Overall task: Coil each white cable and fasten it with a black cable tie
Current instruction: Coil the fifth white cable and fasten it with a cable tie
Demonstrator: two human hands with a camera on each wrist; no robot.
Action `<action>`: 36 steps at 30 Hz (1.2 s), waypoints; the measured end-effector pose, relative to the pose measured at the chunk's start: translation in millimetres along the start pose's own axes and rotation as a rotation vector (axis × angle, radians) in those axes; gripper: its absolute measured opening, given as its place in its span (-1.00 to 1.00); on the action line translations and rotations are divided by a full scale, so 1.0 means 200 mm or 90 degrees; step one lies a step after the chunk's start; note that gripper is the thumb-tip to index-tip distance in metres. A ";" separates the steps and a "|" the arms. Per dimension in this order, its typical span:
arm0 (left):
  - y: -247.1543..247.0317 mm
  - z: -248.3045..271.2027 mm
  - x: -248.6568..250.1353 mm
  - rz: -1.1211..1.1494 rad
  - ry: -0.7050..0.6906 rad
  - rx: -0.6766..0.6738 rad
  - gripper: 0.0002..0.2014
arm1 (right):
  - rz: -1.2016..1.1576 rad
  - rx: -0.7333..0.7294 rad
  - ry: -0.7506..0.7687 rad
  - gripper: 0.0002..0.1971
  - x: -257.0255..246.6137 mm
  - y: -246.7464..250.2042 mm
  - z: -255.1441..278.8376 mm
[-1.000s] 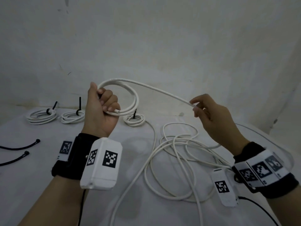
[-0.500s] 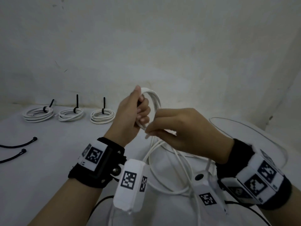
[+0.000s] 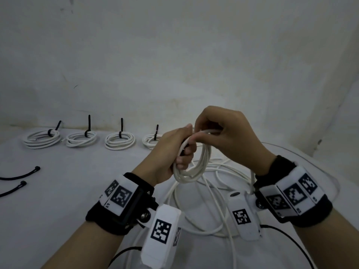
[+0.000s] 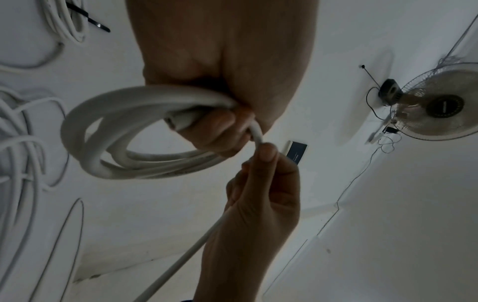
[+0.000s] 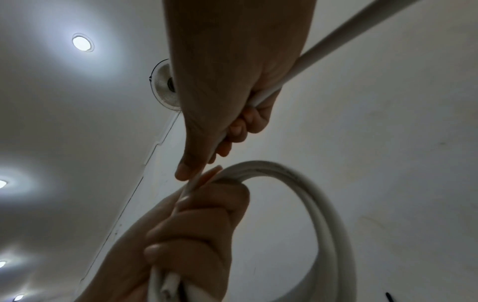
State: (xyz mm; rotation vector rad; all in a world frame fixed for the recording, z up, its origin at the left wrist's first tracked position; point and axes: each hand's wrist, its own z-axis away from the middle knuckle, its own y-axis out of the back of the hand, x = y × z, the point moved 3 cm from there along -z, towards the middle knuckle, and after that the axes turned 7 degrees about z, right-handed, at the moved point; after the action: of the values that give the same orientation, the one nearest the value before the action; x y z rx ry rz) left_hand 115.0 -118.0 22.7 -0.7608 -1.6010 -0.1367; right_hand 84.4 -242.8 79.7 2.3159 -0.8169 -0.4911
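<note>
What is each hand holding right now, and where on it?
Left hand grips the gathered loops of the white cable coil at one side. Right hand pinches the cable's free run beside the coil's top.

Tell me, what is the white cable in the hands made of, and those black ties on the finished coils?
The white cable looks like a smooth, matte plastic or rubbery jacket: it bends into round loops without creasing, and its cut end shows something inside. The black ties look like stiff plastic, since their tails stand upright above the finished coils. Neither can be confirmed by sight alone.
</note>
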 end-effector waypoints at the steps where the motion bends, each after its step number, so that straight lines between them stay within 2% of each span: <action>1: 0.00 0.00 0.00 0.025 0.011 -0.010 -0.60 | -0.009 0.013 -0.011 -0.78 0.02 0.01 0.00; 4: 0.01 0.00 -0.01 0.092 0.049 -0.046 -0.67 | -0.030 0.033 -0.037 -0.79 0.05 0.01 0.00; 7: 0.02 0.00 0.00 0.130 0.078 -0.071 -0.61 | -0.035 0.042 -0.047 -0.80 0.06 -0.02 0.00; 9: 0.02 0.01 0.00 0.128 0.074 -0.078 -0.59 | -0.044 0.054 -0.060 -0.81 0.07 -0.03 -0.01; 13: 0.04 0.02 0.02 0.081 0.038 -0.074 -0.68 | -0.005 0.090 -0.038 -0.85 0.08 -0.06 -0.01; 15: 0.05 0.02 0.03 0.084 0.020 -0.073 -0.70 | 0.050 0.093 -0.039 -0.77 0.09 -0.09 -0.01; 17: 0.06 0.02 0.04 0.117 0.006 -0.067 -0.75 | 0.080 0.057 -0.052 -0.66 0.10 -0.13 0.01; 21: 0.10 0.01 0.06 0.193 -0.022 -0.038 -0.72 | -0.007 -0.048 -0.033 -0.69 0.09 -0.17 0.03; 23: 0.11 0.01 0.07 0.190 -0.024 -0.035 -0.66 | -0.046 -0.053 -0.072 -0.68 0.09 -0.18 0.03; 25: 0.11 0.00 0.08 0.121 -0.040 -0.016 -0.58 | -0.069 -0.023 -0.108 -0.71 0.10 -0.18 0.03; 28: 0.13 0.00 0.10 -0.064 -0.127 0.064 -0.67 | -0.038 0.003 -0.113 -0.74 0.11 -0.18 0.03; 31: 0.17 0.00 0.12 -0.226 -0.243 0.133 -0.66 | -0.034 -0.016 -0.138 -0.79 0.11 -0.20 0.02; 34: 0.18 0.02 0.15 -0.359 -0.342 0.162 -0.83 | -0.041 -0.036 -0.157 -0.84 0.10 -0.21 0.01; 36: 0.18 0.02 0.16 -0.404 -0.378 0.180 -0.81 | -0.047 -0.045 -0.158 -0.87 0.09 -0.21 0.00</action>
State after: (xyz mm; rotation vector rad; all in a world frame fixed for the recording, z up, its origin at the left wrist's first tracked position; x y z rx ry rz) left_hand 131.6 -75.7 38.6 -0.0379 -2.3308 -0.1419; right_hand 116.2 -229.0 49.6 2.2539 -0.8172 -0.8402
